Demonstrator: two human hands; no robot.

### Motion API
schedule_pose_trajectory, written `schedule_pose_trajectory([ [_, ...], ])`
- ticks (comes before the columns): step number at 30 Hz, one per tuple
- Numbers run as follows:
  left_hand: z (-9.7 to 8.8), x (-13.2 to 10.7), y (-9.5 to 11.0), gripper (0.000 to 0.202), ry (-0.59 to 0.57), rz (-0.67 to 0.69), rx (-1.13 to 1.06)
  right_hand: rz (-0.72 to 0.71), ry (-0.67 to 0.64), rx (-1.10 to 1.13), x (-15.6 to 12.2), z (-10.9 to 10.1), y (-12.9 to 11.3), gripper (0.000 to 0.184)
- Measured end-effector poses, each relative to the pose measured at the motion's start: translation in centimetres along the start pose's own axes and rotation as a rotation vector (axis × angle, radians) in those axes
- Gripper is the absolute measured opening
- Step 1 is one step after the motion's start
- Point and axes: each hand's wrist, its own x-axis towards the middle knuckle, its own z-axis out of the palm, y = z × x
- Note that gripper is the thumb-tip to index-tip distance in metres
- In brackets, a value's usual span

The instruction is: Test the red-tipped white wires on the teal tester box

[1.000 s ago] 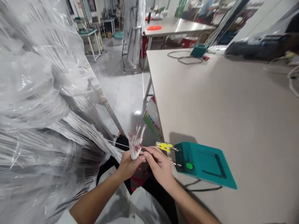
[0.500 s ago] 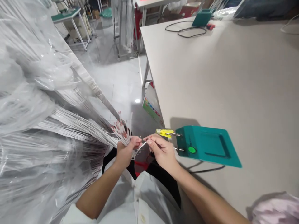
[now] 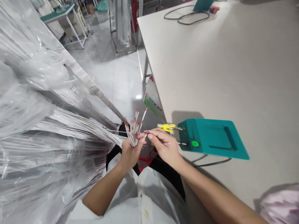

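My left hand [image 3: 131, 154] is closed around a bundle of thin white wires [image 3: 133, 132] whose reddish-brown tips stick up above the fist. From that fist, long white strands [image 3: 77, 119] run off to the left. My right hand [image 3: 163, 144] meets it at the thumb side, its thumb and fingertips pinching one white wire [image 3: 145, 136] between the two hands. Just past the right fingers is a yellow clip [image 3: 166, 127] on a metal prong of the teal device [image 3: 218, 137], which has a green button [image 3: 195, 143].
Plastic-covered bundles of strands [image 3: 25, 102] hang along a rail [image 3: 93, 87] on my left. A pale table [image 3: 210, 77] spans the right, bearing a looped black cable [image 3: 187, 18] and pinkish cloth [image 3: 280, 205]. Beneath its edge stands a printed box [image 3: 153, 104].
The wire tips in my left fist now stand more upright and fanned. The white wire at my right fingertips shows a shorter length. The view has shifted slightly.
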Motion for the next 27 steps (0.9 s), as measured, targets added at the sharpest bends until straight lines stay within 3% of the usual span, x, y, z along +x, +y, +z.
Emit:
schedule_pose_trajectory([
  [7,0.18,0.09,-0.17,0.022,0.001,0.003,-0.045,-0.038,0.055,-0.037,-0.12,0.3,-0.06,0.01],
  [16,-0.14,0.0,0.13,0.024,0.016,-0.047,0.005,-0.028,-0.007,-0.004,0.06,0.33,-0.65,0.02],
  [22,-0.17,0.1,-0.15,0.028,0.05,-0.071,-0.095,-0.076,-0.035,-0.081,0.18,0.17,-0.46,0.018],
  [27,-0.6,0.09,-0.17,0.027,0.01,-0.073,-0.039,-0.078,0.061,-0.119,0.18,-0.37,-0.61,0.015],
])
